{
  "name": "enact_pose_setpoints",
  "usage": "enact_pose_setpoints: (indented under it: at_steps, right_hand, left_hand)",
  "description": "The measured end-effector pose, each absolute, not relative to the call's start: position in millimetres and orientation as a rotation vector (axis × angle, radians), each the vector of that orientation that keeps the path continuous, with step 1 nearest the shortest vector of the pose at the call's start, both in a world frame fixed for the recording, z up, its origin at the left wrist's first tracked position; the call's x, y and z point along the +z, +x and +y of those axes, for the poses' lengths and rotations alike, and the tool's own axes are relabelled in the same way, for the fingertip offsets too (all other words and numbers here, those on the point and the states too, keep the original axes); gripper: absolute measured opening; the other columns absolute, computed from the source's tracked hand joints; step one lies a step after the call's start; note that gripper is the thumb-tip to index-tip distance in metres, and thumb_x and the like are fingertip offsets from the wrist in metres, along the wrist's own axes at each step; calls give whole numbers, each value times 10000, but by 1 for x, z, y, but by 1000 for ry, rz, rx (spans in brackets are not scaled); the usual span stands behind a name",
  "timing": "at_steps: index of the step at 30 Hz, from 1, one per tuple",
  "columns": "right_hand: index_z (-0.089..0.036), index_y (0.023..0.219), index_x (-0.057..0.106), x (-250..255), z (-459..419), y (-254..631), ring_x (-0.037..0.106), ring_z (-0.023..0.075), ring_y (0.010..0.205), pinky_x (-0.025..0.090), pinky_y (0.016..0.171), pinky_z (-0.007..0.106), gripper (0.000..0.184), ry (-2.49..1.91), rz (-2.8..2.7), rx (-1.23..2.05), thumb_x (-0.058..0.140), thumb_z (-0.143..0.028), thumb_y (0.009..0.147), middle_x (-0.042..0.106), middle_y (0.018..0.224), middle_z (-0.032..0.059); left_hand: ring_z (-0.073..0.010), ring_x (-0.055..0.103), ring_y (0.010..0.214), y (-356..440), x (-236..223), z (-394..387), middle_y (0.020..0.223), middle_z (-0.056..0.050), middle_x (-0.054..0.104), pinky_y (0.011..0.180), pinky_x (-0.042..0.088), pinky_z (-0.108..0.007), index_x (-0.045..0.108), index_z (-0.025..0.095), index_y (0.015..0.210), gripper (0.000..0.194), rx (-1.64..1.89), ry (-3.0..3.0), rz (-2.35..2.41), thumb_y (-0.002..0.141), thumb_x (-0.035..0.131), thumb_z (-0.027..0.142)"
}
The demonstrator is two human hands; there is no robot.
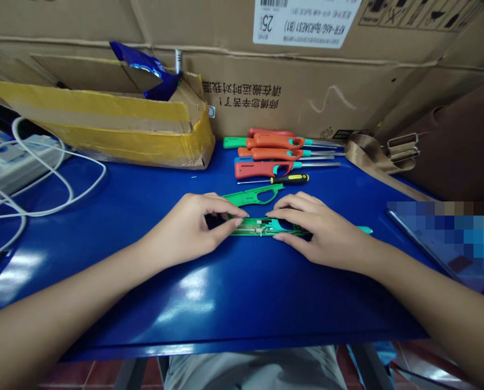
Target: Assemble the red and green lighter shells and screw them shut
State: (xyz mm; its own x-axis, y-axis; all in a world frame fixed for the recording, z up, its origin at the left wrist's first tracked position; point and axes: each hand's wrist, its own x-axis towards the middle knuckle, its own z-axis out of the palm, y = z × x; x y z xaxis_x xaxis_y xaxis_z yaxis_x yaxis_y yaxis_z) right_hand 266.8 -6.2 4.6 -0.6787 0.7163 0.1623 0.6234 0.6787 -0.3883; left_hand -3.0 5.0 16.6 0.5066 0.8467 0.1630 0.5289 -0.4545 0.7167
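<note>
An opened green gas lighter [252, 229] lies on the blue table with its inner parts showing. My left hand [199, 225] grips its left end between thumb and fingers. Around its right part, by the trigger, the fingers and thumb of my right hand [317, 230] are closed. Just behind it rests the loose green half of the casing [252, 196], apart from my fingers. A black and yellow screwdriver [290, 179] lies farther back, in front of a stack of red and orange lighters [262, 154].
A taped cardboard box [144, 135] holding a blue packet [144, 62] stands at the back left. White cables [99, 179] and a power strip [34, 157] occupy the left side. A brown strap [363, 154] and a partly blurred phone-like device [437, 244] lie at right.
</note>
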Motion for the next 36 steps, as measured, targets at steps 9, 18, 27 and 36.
enact_pose_setpoints:
  at_steps: [9, 18, 27, 36]
  right_hand:
    - [-209, 1293, 640, 9, -4, 272, 572, 274, 1153, 481, 992, 485, 320, -1092, -2632, 395, 606, -296, 987, 639, 1240, 114]
    - [-193, 1278, 646, 9, -3, 272, 572, 271, 1158, 474, 993, 474, 312, -1100, -2635, 389, 604, -286, 984, 637, 1237, 110]
    - [-180, 1257, 657, 8, -3, 274, 582, 268, 1131, 474, 977, 475, 304, -1081, -2631, 359, 617, -286, 975, 643, 1230, 105]
    - [-203, 1247, 667, 9, -1, 274, 593, 275, 1116, 480, 960, 468, 299, -1098, -2629, 354, 629, -287, 962, 657, 1214, 106]
  left_hand:
    - [-131, 642, 587, -13, 18, 18, 753, 0, 789, 529, 459, -219, 847, 280, 886, 123, 599, 2078, 1169, 793, 797, 342]
    - [-166, 702, 645, -13, 14, 21, 804, -22, 809, 563, 510, -239, 845, 257, 889, 124, 569, 2009, 1110, 808, 795, 337]
    - [-162, 741, 748, -13, 15, 14, 939, -18, 823, 687, 553, -241, 827, 250, 1037, 177, 609, 2352, 934, 879, 757, 290]
    - [-182, 765, 778, -10, 5, 20, 970, -27, 824, 685, 564, -243, 830, 233, 1033, 196, 584, 2136, 914, 857, 779, 303]
